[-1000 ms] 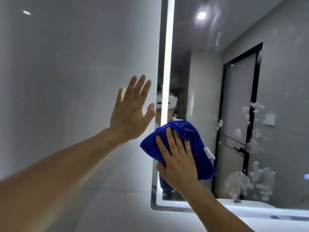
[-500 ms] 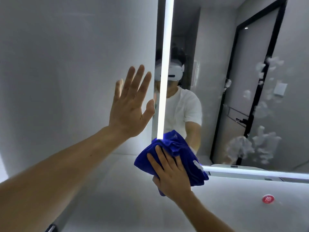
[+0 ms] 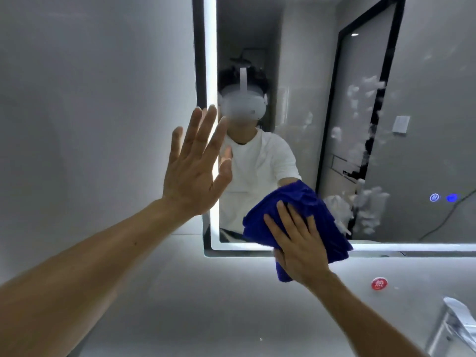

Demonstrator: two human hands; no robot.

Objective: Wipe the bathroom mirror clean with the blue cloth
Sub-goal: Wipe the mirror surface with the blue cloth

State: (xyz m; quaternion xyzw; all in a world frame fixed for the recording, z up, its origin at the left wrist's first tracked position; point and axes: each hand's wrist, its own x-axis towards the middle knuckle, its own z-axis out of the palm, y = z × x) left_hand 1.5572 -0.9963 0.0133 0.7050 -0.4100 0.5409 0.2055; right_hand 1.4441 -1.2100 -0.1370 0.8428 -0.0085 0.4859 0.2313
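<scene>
The bathroom mirror with a lit white edge strip fills the upper right of the head view. White foam blotches cling to its right half. My right hand presses the bunched blue cloth flat against the glass at the mirror's lower edge, fingers straight on top of the cloth. My left hand is spread flat with straight fingers against the wall at the mirror's left edge, holding nothing.
A grey tiled wall lies left of the mirror. Below it is a pale wall band with a round red sticker. A chrome tap sits at the bottom right. Two blue touch buttons glow on the mirror's right.
The right hand slid the cloth down, then to the right along the mirror's bottom edge toward the foam. The view tilted downward. The left hand stayed spread on the wall.
</scene>
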